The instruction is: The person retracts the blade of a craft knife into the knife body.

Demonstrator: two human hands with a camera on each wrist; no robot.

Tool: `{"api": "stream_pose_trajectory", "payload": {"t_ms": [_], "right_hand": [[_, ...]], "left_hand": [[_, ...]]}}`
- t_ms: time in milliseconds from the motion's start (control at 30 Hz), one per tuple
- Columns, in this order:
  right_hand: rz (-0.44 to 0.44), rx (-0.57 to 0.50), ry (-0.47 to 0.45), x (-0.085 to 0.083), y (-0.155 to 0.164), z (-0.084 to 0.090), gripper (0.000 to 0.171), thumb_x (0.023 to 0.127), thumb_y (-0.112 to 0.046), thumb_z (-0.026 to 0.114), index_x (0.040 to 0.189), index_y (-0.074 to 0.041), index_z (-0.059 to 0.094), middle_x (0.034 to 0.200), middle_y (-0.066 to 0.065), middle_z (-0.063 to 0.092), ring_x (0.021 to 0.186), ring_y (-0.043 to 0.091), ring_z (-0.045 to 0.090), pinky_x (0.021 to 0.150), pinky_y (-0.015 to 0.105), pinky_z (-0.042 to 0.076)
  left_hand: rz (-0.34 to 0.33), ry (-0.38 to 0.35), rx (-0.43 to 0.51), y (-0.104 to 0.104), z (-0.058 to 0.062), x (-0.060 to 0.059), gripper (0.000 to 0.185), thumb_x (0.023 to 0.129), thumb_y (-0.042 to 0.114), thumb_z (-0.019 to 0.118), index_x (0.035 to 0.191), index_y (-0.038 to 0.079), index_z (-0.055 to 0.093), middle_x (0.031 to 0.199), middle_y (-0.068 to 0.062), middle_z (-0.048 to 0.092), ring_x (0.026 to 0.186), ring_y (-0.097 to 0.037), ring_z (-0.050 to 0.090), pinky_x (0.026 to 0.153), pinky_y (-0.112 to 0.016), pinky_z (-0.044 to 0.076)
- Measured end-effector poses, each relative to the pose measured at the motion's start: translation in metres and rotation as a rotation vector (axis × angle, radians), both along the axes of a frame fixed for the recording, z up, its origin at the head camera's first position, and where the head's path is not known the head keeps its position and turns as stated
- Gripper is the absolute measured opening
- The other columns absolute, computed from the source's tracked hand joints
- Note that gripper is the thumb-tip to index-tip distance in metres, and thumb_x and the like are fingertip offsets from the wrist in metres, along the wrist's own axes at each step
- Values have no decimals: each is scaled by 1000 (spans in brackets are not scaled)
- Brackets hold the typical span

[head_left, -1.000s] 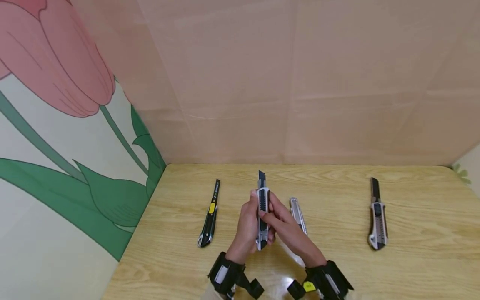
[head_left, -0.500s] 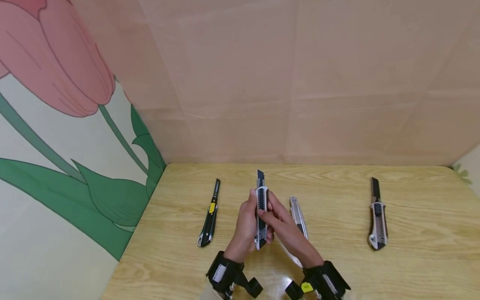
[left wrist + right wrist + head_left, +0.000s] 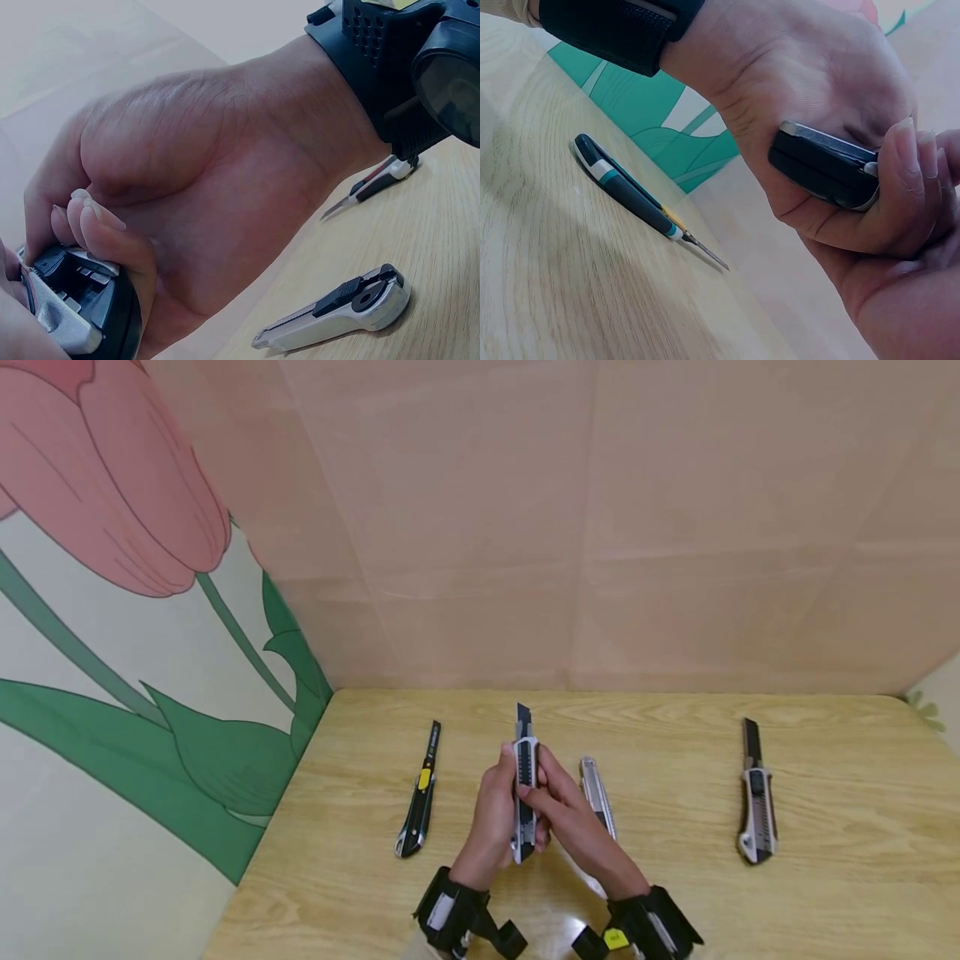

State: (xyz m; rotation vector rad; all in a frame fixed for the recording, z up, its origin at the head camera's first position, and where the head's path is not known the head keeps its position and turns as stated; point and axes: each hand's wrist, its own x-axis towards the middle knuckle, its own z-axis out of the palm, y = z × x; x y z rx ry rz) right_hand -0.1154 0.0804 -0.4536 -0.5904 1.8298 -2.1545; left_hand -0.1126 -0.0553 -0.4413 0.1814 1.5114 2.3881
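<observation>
Both hands hold one silver-and-black snap-off utility knife [image 3: 527, 760] over the middle of the table. Its dark blade points away from the person and sticks out past the front of the handle. My left hand [image 3: 491, 814] grips the handle from the left side. From the right, my right hand [image 3: 585, 831] curls its fingers round it, with the thumb lying across the top. In the left wrist view the knife's butt end [image 3: 67, 322] shows between the fingers. The right wrist view shows the black underside of the handle [image 3: 821, 169] against the left palm.
On the wood-grain table [image 3: 315, 860], a black utility knife with a yellow slider [image 3: 418, 802] lies left. A silver one [image 3: 595, 785] lies partly hidden behind the right hand. Another, with its blade out [image 3: 757, 802], lies far right. A pinkish wall covering [image 3: 562, 527] stands behind.
</observation>
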Motion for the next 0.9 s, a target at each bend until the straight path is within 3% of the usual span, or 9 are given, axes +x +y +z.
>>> {"api": "stream_pose_trajectory", "payload": {"t_ms": [333,633,900], "right_hand": [[16,13,16,2,0,1,50,107,-8,49,153,-12,32,132,18,42,100,28,50,69,27,52],[-8,9,26,2,-1,-1,46,107,-7,51,150,-9,35,128,17,43,98,26,51,67,28,53],[0,-12,22,2,-1,-2,48,106,-5,50,151,-10,35,129,16,42,102,25,50,75,25,51]], "left_hand": [[22,1,10,-1,0,1,59,111,55,28,103,4,58,67,-4,57,41,-14,54,36,-25,48],[6,19,19,-1,-1,0,59,111,54,27,105,4,57,68,-4,59,41,-13,54,36,-24,48],[-8,31,16,0,0,0,58,112,53,26,105,5,57,67,-3,60,41,-12,53,37,-23,47]]}}
